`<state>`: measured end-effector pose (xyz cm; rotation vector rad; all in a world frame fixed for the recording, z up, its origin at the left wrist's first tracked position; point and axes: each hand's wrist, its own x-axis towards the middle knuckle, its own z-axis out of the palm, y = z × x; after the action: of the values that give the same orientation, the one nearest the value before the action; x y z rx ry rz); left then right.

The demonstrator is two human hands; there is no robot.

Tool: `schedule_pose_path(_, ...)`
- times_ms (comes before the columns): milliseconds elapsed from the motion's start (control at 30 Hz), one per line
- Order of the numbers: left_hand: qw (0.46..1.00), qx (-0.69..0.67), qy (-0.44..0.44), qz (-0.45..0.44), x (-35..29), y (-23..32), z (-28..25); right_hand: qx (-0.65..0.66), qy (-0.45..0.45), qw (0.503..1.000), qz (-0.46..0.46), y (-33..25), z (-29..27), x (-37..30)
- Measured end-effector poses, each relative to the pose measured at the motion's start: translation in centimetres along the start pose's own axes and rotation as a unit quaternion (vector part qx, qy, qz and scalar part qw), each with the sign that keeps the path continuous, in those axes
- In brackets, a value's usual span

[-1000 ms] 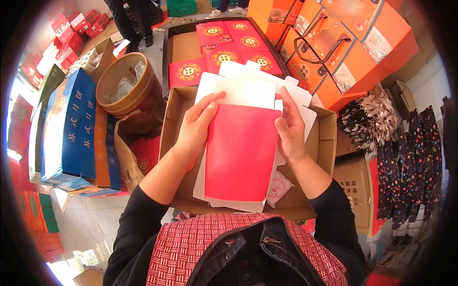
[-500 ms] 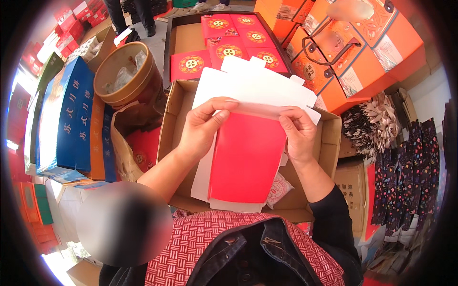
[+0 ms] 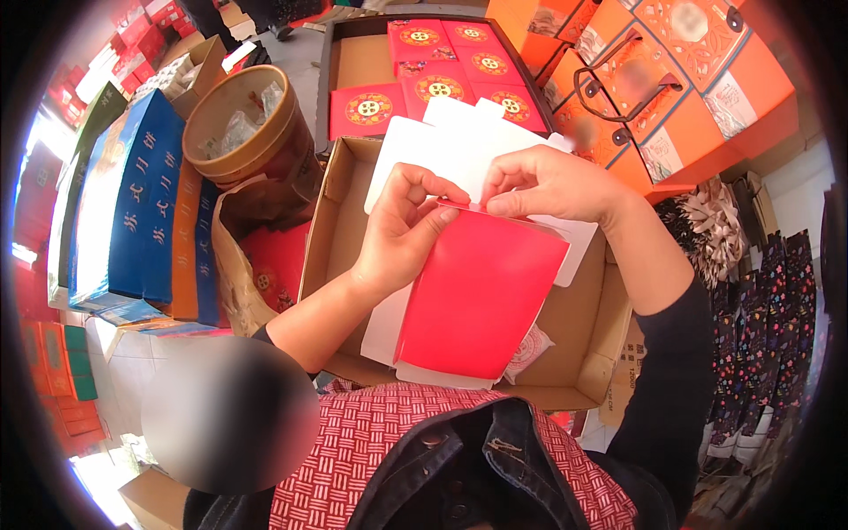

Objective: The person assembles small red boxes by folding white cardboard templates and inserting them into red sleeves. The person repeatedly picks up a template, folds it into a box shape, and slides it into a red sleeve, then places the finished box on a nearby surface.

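A partly folded carton blank [image 3: 481, 296] is in front of me, its outer panel red and its spread flaps [image 3: 415, 146] white. Along the top edge of the red panel, my left hand [image 3: 397, 225] pinches the fold between thumb and fingers. My right hand [image 3: 552, 185] is closed on the same edge, just right of the left one, with its fingertips pressed together near the panel's middle. Beneath the blank is an open brown cardboard box [image 3: 605, 344]. A round packet [image 3: 532, 349] with a red print peeks out under the blank's right side.
Beyond the box stands a dark tray [image 3: 349, 66] holding several red printed boxes [image 3: 440, 88]. Orange gift boxes [image 3: 698, 97] are stacked at the far right. On the left are a round bin [image 3: 247, 150] with clear plastic inside and blue boxes [image 3: 124, 221].
My right hand has moved left along the fold, from the right corner to beside my left hand. The red panel has tilted a little, and its top edge is folded over more.
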<state>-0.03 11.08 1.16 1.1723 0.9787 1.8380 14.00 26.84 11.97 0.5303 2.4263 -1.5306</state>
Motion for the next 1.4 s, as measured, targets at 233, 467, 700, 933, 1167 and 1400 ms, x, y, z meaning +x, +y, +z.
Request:
schedule_pose_path(233,0.999,0.033,0.0,0.003,-0.2,0.3,-0.4,0.003,0.006,1.0,-0.014,0.0,0.8,0.8)
schedule_pose_path(467,1.0,0.006,-0.016,0.026,-0.1,0.9,-0.3,0.026,-0.016,1.0,0.008,0.4,0.8,0.8)
schedule_pose_path(700,1.0,0.003,-0.021,0.023,0.0,0.5,-0.4,-0.028,0.028,0.997,-0.063,0.8,1.9,0.7)
schedule_pose_path(933,0.999,0.01,-0.029,0.015,-0.2,0.5,-0.5,-0.133,-0.024,0.99,-0.047,0.0,1.2,0.5)
schedule_pose_path(1167,0.999,0.004,-0.038,0.006,-0.3,0.5,-0.2,-0.199,-0.026,0.975,-0.098,1.0,0.7,0.3)
schedule_pose_path(1400,0.999,0.024,-0.045,-0.004,-0.5,0.5,-0.1,-0.317,-0.095,0.943,-0.017,-1.3,-0.2,0.1)
